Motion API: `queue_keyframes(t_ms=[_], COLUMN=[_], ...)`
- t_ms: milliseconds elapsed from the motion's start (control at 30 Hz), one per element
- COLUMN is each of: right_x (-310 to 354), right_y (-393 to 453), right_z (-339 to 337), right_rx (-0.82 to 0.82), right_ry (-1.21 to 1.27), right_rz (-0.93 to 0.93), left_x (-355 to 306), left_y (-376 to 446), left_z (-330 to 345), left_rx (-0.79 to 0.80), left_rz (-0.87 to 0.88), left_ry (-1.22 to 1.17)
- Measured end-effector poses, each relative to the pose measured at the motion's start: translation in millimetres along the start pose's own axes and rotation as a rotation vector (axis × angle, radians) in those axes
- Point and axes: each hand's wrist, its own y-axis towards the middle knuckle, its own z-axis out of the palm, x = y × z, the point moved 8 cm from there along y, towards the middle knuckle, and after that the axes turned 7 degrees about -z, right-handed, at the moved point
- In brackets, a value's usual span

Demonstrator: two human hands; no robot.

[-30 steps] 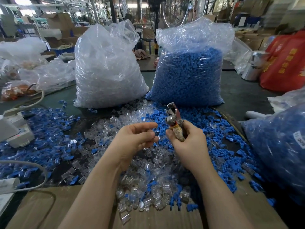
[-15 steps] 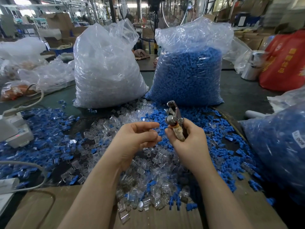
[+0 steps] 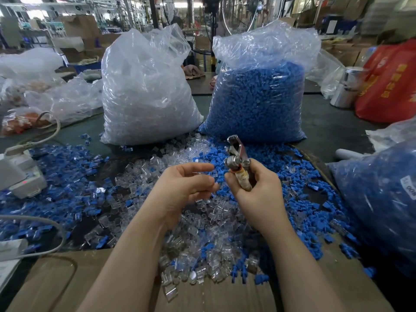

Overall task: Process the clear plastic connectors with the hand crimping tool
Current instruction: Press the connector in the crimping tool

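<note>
My right hand (image 3: 256,194) grips the hand crimping tool (image 3: 236,161) by its worn yellowish handle, with the metal jaws pointing up and away. Just left of it, my left hand (image 3: 182,188) is curled, and a clear plastic connector (image 3: 201,174) shows faintly between its thumb and fingers. The two hands are a few centimetres apart above a heap of loose clear connectors (image 3: 202,239) mixed with blue caps (image 3: 299,176) on the table.
A big bag of clear connectors (image 3: 146,91) and a bag of blue caps (image 3: 258,97) stand behind the heap. Another blue-filled bag (image 3: 382,199) lies at the right. A white device with cables (image 3: 20,174) sits at the left. Cardboard (image 3: 67,280) covers the near edge.
My left hand has crept slightly toward the tool and its fingers have shifted around the clear piece. The right hand holds the tool almost still.
</note>
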Motion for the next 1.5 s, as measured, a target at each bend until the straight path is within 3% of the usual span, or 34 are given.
queue_keyframes(t_ms=[367, 533, 733, 933, 1500], right_x=[-4, -4, -4, 1, 2], right_y=[-1, -1, 0, 1, 2], right_z=[2, 1, 2, 1, -3], right_rx=[0.005, -0.007, -0.022, -0.040, -0.096], right_ry=[0.006, 0.047, 0.097, 0.183, 0.161], right_rz=[0.042, 0.056, 0.072, 0.070, 0.066], left_x=[0, -1, -2, -9, -9], left_y=[-1, 0, -1, -1, -3], left_z=[12, 12, 16, 13, 16], left_rx=[0.124, 0.051, 0.117, -0.028, -0.124], left_rz=[0.021, 0.081, 0.113, 0.223, 0.255], left_ry=[0.002, 0.123, 0.099, 0.054, 0.007])
